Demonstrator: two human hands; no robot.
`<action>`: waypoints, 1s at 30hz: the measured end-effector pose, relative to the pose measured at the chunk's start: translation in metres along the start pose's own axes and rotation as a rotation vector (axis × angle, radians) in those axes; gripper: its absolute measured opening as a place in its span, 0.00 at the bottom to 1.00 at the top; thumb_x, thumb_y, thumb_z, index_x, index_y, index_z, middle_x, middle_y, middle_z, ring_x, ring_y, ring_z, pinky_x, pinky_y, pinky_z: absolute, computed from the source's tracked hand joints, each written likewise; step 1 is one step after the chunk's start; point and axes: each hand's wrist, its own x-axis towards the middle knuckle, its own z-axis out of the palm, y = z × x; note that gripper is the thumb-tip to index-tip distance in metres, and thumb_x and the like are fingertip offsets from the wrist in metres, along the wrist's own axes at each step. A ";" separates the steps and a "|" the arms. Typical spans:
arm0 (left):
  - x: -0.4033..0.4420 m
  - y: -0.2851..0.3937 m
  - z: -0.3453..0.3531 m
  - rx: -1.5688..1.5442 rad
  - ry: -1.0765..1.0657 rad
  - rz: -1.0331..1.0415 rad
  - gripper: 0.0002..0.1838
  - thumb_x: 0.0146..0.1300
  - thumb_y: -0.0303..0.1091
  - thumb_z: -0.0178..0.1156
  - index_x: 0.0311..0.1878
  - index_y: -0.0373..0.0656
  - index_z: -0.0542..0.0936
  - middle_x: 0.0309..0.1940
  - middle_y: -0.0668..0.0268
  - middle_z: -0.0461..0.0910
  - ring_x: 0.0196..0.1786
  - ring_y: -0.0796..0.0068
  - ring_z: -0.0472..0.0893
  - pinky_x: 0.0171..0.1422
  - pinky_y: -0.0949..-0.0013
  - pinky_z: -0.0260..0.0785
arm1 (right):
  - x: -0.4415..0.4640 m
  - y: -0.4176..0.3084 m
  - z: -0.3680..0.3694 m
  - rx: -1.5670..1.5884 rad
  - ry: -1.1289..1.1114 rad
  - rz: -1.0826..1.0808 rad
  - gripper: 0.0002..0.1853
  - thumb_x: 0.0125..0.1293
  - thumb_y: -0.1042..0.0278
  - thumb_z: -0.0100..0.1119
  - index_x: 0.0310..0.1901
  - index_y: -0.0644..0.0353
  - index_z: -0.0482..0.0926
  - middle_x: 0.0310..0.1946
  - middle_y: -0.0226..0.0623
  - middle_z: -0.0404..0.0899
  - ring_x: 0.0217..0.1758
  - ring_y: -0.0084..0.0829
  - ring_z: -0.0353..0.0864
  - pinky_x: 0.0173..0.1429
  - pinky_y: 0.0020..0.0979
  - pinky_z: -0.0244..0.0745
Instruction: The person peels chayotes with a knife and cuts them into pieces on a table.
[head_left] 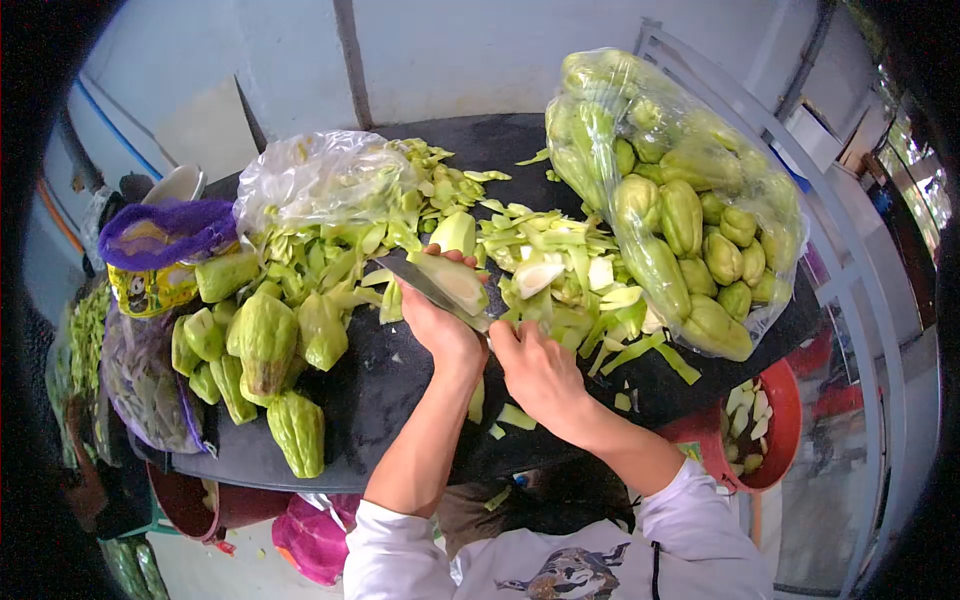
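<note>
HOLDING AND CLEARANCE: CUT CHAYOTE AND KNIFE

Clock directions are taken from the held chayote (456, 284); twelve points away from the person.

Position and grip: The chayote is above the middle of the table (370, 405), pale cut face showing. The left hand (436, 325) grips it, fingers curled round the far side. The right hand (540, 375) is closed on the handle of the knife (432, 291). The blade points to ten o'clock and crosses in front of the left palm. Contact between blade and chayote cannot be confirmed.

Handling: Expect a firm, stiff, fairly light body. The cut face is probably wet and slippery. Take hold by the green outer sides, not the cut face; a hard squeeze could make it slip.

Edges: The left palm and thumb are the parts at risk. The direction of the sharp edge cannot be told.

Room: Peelings (585, 250) crowd three o'clock. A full bag (680, 210) stands at two and a pile (268, 345) of chayotes at eight. Dark tabletop shows at seven, giving the best working space. The table's near edge runs past six; a red bucket (788, 430) sits lower, at four.
</note>
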 end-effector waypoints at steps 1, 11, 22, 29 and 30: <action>0.001 0.001 0.000 -0.002 -0.002 0.000 0.30 0.75 0.61 0.37 0.56 0.42 0.71 0.44 0.58 0.78 0.46 0.57 0.80 0.45 0.58 0.77 | 0.001 -0.001 0.000 -0.024 0.005 -0.014 0.08 0.67 0.73 0.50 0.45 0.61 0.67 0.30 0.50 0.74 0.25 0.49 0.84 0.24 0.43 0.80; 0.005 0.001 -0.001 0.170 0.015 0.078 0.30 0.78 0.58 0.37 0.56 0.37 0.71 0.39 0.56 0.80 0.39 0.61 0.83 0.37 0.61 0.80 | 0.015 0.007 0.001 0.220 -0.028 0.008 0.12 0.61 0.80 0.55 0.45 0.62 0.66 0.31 0.55 0.77 0.32 0.59 0.82 0.34 0.52 0.79; 0.013 0.004 -0.005 0.224 -0.135 0.104 0.29 0.78 0.55 0.39 0.56 0.34 0.70 0.40 0.51 0.82 0.37 0.59 0.84 0.39 0.59 0.81 | 0.028 0.026 -0.027 0.591 -0.196 0.066 0.15 0.69 0.71 0.55 0.53 0.72 0.70 0.31 0.63 0.79 0.39 0.63 0.79 0.40 0.54 0.74; 0.019 0.009 -0.010 0.102 -0.192 -0.088 0.32 0.76 0.59 0.39 0.57 0.36 0.73 0.46 0.53 0.81 0.46 0.58 0.83 0.50 0.53 0.78 | 0.026 0.047 -0.047 0.693 -0.136 0.000 0.16 0.72 0.65 0.53 0.55 0.65 0.69 0.27 0.52 0.80 0.30 0.55 0.81 0.36 0.48 0.73; 0.021 0.011 -0.011 0.032 -0.118 -0.222 0.33 0.76 0.60 0.39 0.58 0.36 0.73 0.49 0.54 0.81 0.49 0.58 0.82 0.52 0.52 0.78 | 0.024 0.050 -0.049 0.695 -0.138 -0.004 0.16 0.72 0.65 0.53 0.55 0.65 0.69 0.27 0.52 0.80 0.30 0.55 0.81 0.36 0.48 0.73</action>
